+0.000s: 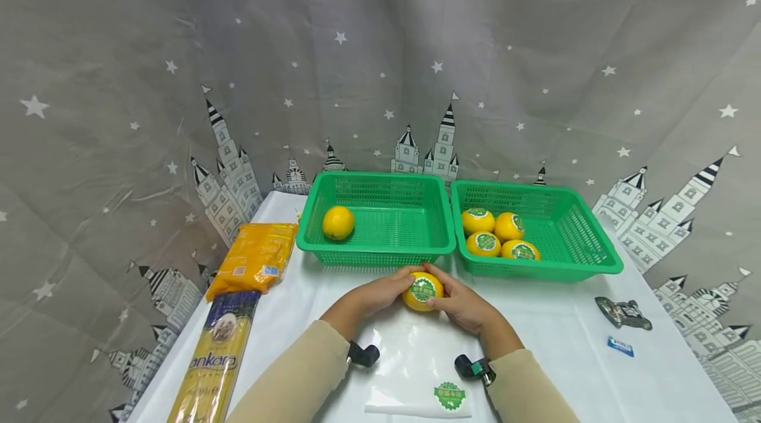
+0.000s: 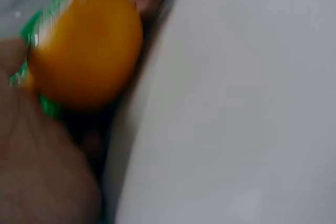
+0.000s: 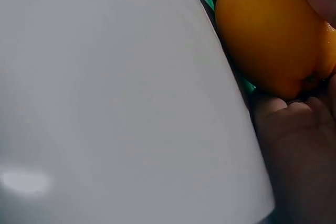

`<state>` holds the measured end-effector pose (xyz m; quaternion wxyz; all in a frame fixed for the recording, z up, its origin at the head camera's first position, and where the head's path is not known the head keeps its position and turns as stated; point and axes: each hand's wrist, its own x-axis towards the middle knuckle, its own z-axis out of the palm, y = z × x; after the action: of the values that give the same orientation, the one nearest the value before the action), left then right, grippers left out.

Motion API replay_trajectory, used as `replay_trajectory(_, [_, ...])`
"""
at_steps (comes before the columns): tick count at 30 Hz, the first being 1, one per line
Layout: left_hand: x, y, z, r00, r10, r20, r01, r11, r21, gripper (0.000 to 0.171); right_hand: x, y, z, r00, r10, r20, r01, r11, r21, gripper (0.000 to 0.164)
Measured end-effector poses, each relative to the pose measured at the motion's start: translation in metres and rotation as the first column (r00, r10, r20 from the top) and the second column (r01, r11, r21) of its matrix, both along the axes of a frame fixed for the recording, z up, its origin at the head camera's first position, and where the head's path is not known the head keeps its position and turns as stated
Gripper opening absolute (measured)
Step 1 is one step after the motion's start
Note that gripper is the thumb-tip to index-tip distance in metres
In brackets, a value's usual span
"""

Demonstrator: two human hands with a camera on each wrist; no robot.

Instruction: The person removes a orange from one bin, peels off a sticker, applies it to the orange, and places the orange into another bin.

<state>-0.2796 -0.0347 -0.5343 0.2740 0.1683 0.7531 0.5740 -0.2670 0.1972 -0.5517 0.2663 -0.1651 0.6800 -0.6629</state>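
An orange (image 1: pixel 423 291) with a round green-and-white label (image 1: pixel 424 289) is held between both hands, just in front of the baskets. My left hand (image 1: pixel 380 292) grips its left side, thumb near the label. On the other side my right hand (image 1: pixel 470 307) curls its fingers around the fruit, with the thumb tip at the label's lower edge. The left wrist view shows the orange (image 2: pixel 89 51) blurred; the right wrist view shows its bare skin. Below the hands lies a glossy white sheet (image 1: pixel 410 357) bearing one green label (image 1: pixel 449 395) near its front edge.
A green basket (image 1: pixel 380 258) at the back holds one orange (image 1: pixel 338 223); the green basket (image 1: pixel 541 271) beside it holds several labelled oranges (image 1: pixel 510 227). An orange packet (image 1: pixel 254 258) and a pasta pack (image 1: pixel 215 357) lie left. A dark toy-like object (image 1: pixel 623 313) and blue packet (image 1: pixel 621 346) lie right.
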Motion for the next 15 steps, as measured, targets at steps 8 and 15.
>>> replay_trajectory(8, [0.012,0.021,-0.001,0.957,0.271,-0.107,-0.281,0.955,-0.097,0.034,0.021,-0.005,0.025,0.944,-0.025,-0.328,0.167,0.897,0.410,0.078])
replay_trajectory(15, [0.011,-0.001,0.002,0.957,0.280,-0.071,-0.287,0.951,-0.113,0.034,0.029,0.063,0.108,0.620,-0.058,-0.782,0.543,0.751,0.375,0.039])
